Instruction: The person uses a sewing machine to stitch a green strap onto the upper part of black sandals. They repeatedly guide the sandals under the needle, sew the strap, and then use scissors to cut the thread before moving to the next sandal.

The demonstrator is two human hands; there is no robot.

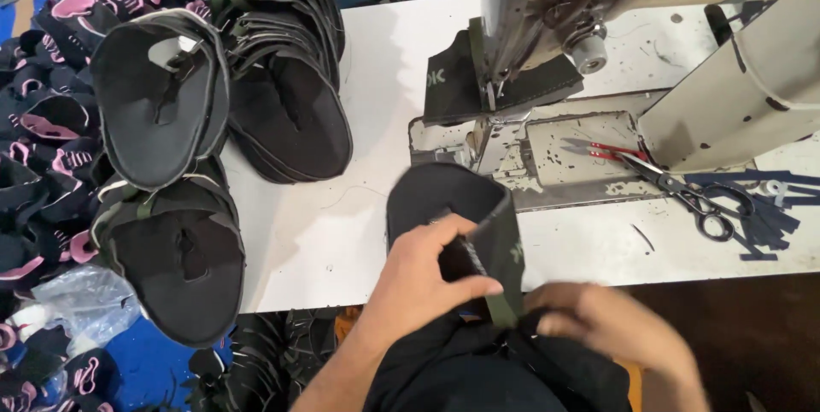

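My left hand (424, 278) grips a black fabric shoe-upper piece (444, 194) at the table's front edge, thumb over its folded rim. An olive green strap (504, 309) hangs from that piece. My right hand (611, 322) is blurred, fingers curled at the strap's lower end over dark cloth in my lap. Another black piece (453, 87) lies under the presser foot of the sewing machine (547, 2).
Stacks of black shoe uppers (286, 96) cover the table's left side, with more (162, 96) beside them. Black and pink pieces (51, 122) pile up at far left. Black scissors (705, 203) and red thread snips (598, 151) lie right of the needle plate. A plastic bag (85, 301) sits lower left.
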